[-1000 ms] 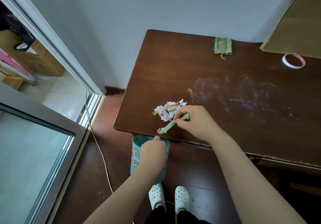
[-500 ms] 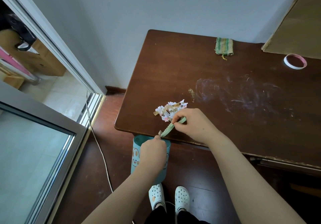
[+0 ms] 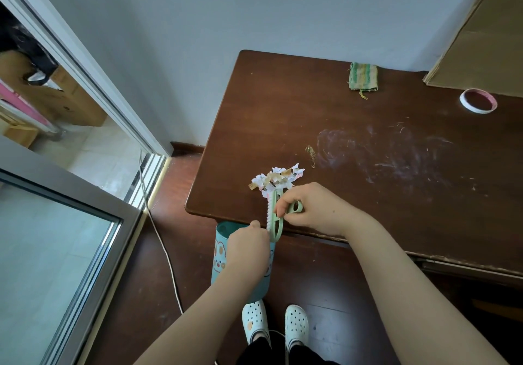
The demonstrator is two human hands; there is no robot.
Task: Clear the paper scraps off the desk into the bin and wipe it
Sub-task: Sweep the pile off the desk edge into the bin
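Our right hand [image 3: 314, 209] was curled round the handle of a green hand brush [image 3: 275, 223]. Its bristled edge lay just beside the paper scraps [image 3: 276, 179], which sat heaped near the lower left corner of the desk [image 3: 283, 104], at the frame's centre. Our left hand [image 3: 249, 247] gripped the rim of the teal bin [image 3: 222, 260] right below the desk's near edge. A striped cloth [image 3: 363, 76] lay toward the upper right, with a tape roll [image 3: 477, 101] further right.
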